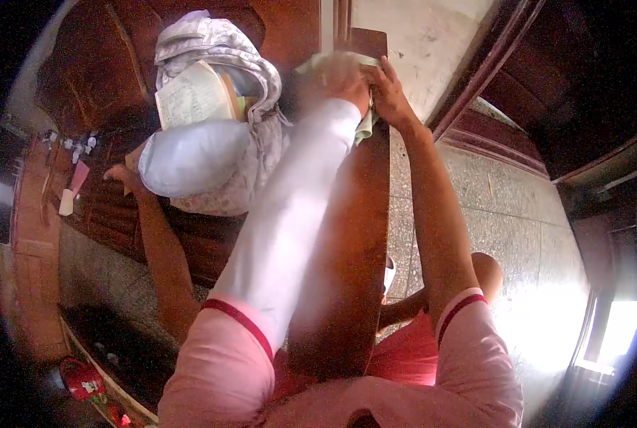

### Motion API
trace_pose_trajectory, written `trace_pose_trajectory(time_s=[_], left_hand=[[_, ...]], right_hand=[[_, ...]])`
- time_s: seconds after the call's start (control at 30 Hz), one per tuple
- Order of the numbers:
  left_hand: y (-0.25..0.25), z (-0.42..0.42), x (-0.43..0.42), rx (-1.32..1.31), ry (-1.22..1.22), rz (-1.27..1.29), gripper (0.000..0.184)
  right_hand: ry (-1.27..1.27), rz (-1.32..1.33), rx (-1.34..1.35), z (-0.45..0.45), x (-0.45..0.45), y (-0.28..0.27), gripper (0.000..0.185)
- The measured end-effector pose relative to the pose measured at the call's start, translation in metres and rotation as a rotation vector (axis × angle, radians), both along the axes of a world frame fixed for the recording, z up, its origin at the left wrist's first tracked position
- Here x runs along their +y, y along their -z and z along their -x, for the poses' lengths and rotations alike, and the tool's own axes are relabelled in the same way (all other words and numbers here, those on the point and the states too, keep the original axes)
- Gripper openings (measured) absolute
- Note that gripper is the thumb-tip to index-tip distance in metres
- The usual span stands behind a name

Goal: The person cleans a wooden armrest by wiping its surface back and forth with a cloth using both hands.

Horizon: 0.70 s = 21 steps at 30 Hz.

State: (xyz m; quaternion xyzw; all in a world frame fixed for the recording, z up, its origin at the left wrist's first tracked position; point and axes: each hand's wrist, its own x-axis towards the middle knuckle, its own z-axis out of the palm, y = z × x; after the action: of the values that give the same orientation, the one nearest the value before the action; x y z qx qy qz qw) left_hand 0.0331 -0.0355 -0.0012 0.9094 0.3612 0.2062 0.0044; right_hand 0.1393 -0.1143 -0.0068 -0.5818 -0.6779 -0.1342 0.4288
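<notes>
A pale green cloth [365, 131] lies bunched over the far end of a narrow, reddish-brown wooden surface [354, 250]. On the cloth rests my left hand [340, 80], blurred by motion, its fingers hard to make out; a white sleeve covers that arm. Right beside it, my right hand [387, 94] pinches the cloth's right edge, one finger sticking out. To the left stands an open patterned bag [218, 203], with an open book or notebook [195, 96] and a light blue rounded item [190, 158] at its opening.
A bare limb [165, 250] reaches up beside the bag; whether it ends in a hand or foot is unclear. Dark wooden furniture [90, 71] is behind the bag. Speckled floor [497, 207] shows at right, below a wooden frame [475, 71]. A red item [83, 378] sits lower left.
</notes>
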Motion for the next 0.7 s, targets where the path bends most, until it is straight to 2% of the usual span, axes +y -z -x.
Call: trace_pose_trajectory(time_s=[0.03,0.1,0.23,0.33,0.53,0.6,0.63,0.67,0.7], left_hand=[[0.001,-0.004,0.000,-0.022,-0.018,0.000,0.060],[0.005,-0.006,-0.004,-0.055,-0.062,-0.053,0.060],[0.013,0.014,-0.024,-0.083,0.038,-0.040,0.061],[0.008,0.038,-0.052,0.004,0.114,-0.040,0.060],[-0.018,0.129,-0.141,0.134,0.282,-0.032,0.053],[-0.024,0.157,-0.169,0.107,0.331,0.004,0.053],[-0.025,0.175,-0.183,0.088,0.367,0.015,0.053],[-0.028,0.193,-0.196,0.066,0.400,0.017,0.053],[-0.037,0.209,-0.214,0.055,0.409,0.048,0.054]], right_hand=[[-0.057,-0.004,0.041,0.002,-0.002,-0.005,0.032],[-0.049,0.121,0.317,0.002,0.004,0.000,0.030],[-0.115,0.278,0.685,0.021,-0.021,0.010,0.028],[0.032,0.289,0.648,0.060,-0.065,0.003,0.029],[-0.033,0.268,0.754,0.145,-0.173,-0.004,0.035],[-0.071,0.272,0.829,0.181,-0.212,-0.018,0.038],[-0.010,0.401,0.857,0.193,-0.228,-0.018,0.043],[0.002,0.347,0.733,0.197,-0.244,0.008,0.045],[0.028,0.357,0.706,0.209,-0.259,0.009,0.044]])
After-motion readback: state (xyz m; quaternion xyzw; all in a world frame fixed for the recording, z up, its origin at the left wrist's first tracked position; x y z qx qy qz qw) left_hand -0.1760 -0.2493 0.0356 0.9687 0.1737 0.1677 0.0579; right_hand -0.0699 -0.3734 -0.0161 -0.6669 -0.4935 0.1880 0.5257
